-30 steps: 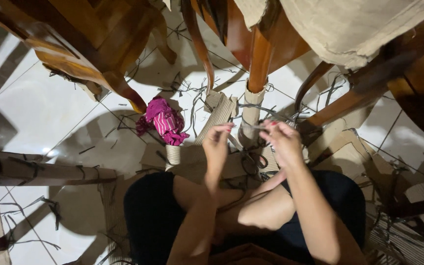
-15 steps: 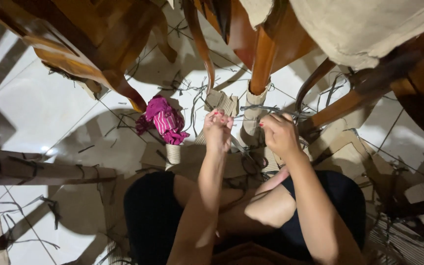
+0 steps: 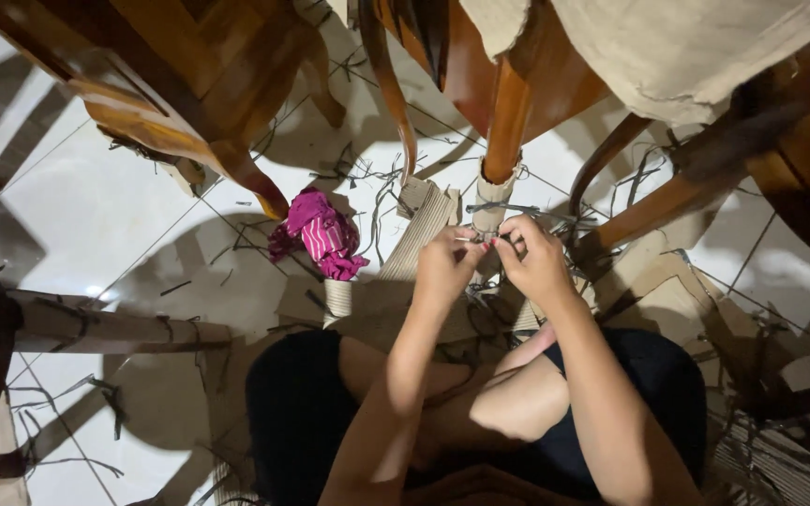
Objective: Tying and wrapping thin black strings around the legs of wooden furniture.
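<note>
My left hand (image 3: 447, 265) and my right hand (image 3: 530, 258) meet in front of a wooden chair leg (image 3: 503, 122) whose foot is wrapped in corrugated cardboard (image 3: 489, 208). Both hands pinch a thin grey strap (image 3: 480, 240) between fingertips at the wrapped foot. More of the strap (image 3: 517, 208) runs across the leg toward the right. A strip of ribbed cardboard (image 3: 422, 234) leans just left of my left hand. My bent knees and dark shorts fill the lower middle.
A pink striped cloth (image 3: 322, 234) lies on the white tile floor (image 3: 77, 215) to the left. Wooden chairs (image 3: 171, 84) stand around, one draped in beige cloth (image 3: 686, 56). A cardboard-wrapped leg (image 3: 114, 328) lies left. Cardboard sheets (image 3: 667, 281) and dark strap offcuts litter the floor.
My hands have come together at the wrapped chair foot; a second ago they were apart and lower. The camera shifted slightly.
</note>
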